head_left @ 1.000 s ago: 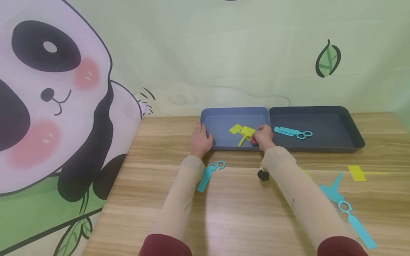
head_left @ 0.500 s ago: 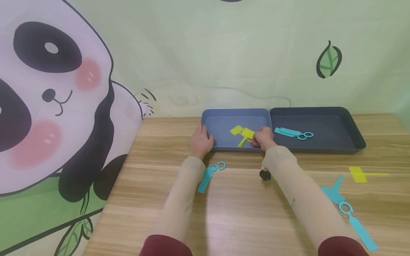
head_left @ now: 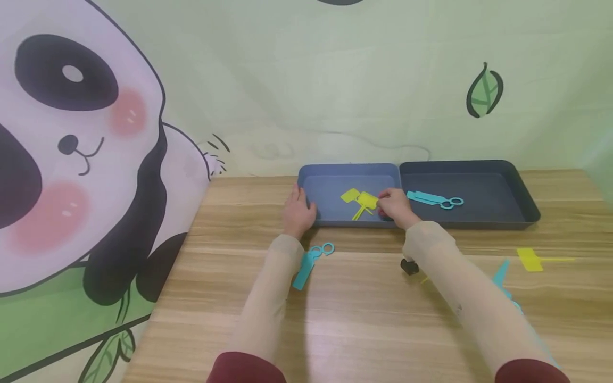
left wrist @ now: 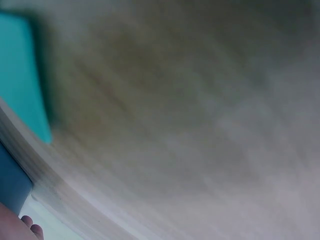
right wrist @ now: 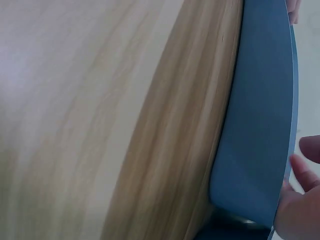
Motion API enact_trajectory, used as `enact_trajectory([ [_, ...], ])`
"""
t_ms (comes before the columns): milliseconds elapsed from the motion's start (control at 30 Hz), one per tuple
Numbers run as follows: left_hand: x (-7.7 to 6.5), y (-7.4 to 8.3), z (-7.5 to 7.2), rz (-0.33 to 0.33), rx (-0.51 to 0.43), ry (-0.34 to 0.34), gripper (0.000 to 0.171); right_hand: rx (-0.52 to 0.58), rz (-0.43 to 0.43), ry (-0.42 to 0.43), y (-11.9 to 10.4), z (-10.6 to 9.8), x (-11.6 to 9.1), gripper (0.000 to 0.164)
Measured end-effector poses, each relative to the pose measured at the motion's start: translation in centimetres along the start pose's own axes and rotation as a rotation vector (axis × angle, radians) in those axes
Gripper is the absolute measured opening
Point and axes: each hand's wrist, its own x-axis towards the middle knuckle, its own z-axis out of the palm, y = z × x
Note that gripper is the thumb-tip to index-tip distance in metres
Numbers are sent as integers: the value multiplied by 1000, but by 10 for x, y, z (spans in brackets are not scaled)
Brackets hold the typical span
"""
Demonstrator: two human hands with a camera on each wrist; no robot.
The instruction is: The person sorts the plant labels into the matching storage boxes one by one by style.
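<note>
Two yellow tags with thin tails [head_left: 367, 200] lie crossed in the blue tray [head_left: 335, 178]. My right hand [head_left: 396, 206] is over the tray's front right part, fingertips beside the nearer yellow tag. In the right wrist view its thumb [right wrist: 311, 149] and finger [right wrist: 302, 172] stand apart above the rim, with nothing seen between them. My left hand [head_left: 298, 213] rests at the tray's left front corner, fingers along the outer side and thumb towards the rim. Close to the left wrist lie turquoise ring tags [head_left: 304, 272], partly behind the sleeve.
A dark tray [head_left: 479, 213] adjoins the blue one on the right, holding turquoise ring tags [head_left: 428, 198]. Another yellow tag [head_left: 530, 259] lies on the wooden table [head_left: 354, 319] at right. More turquoise tags [head_left: 500, 274] are partly hidden behind the right sleeve. A panda-printed cloth hangs behind.
My right hand has drawn slightly right from the nearer yellow tag, which stays in the tray. The right forearm has swung right, covering more of the turquoise tags. The left hand keeps its place.
</note>
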Motion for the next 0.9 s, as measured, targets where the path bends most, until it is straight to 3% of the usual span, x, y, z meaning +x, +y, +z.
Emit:
enact_trajectory([
  [133, 1, -1, 1, 1, 7, 4, 60, -32, -102, -16, 4, -5, -4, 33],
  [367, 1, 0, 0, 10, 23, 5, 61, -180, -292, -12, 15, -24, -12, 28],
  [900, 1, 0, -2, 10, 8, -3, 61, -288, -382, -102, 28, -74, -42, 24],
])
